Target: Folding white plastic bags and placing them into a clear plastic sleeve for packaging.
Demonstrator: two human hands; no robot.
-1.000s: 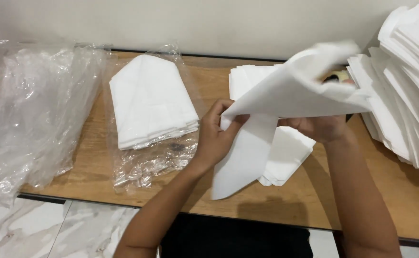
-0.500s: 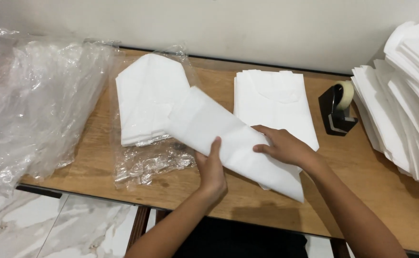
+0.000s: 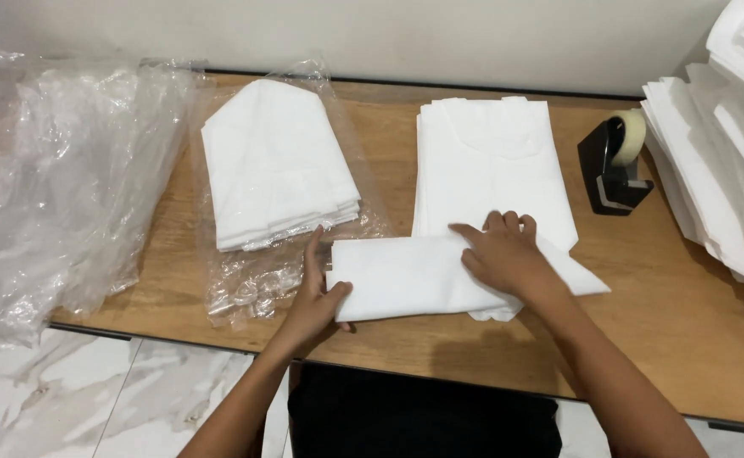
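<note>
Bright, even indoor light from overhead; the frame is sharp.
The white folded cloth (image 3: 406,276) nearly washes out, the clear plastic bags (image 3: 58,187) at left catch soft glare, and both forearms cast faint shadows on the wooden tabletop (image 3: 669,314); the far-right paper stack (image 3: 728,161) is slightly stretched.

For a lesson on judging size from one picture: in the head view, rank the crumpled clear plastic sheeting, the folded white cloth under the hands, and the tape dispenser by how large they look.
1. crumpled clear plastic sheeting
2. folded white cloth
3. tape dispenser
</note>
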